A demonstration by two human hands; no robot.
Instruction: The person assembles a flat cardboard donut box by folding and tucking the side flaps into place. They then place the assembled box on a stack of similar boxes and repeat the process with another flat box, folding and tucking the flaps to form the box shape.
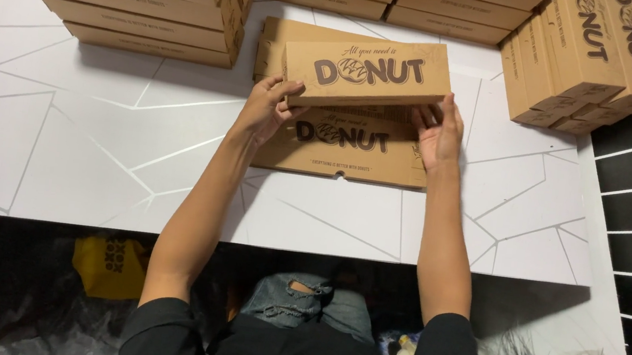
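Two hands (267,107) (438,132) on brown box (367,71)

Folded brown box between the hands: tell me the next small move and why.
Probably lift the folded brown box clear and carry it to a stack of boxes. The left hand and right hand grip its two ends, it looks fully folded, and flat cardboard lies beneath.

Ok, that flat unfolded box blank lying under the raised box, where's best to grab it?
Probably by its near long edge, coming from the person's side: the flat blank lies on the white table, that edge is uncovered, while the raised box and both hands cover its far part.
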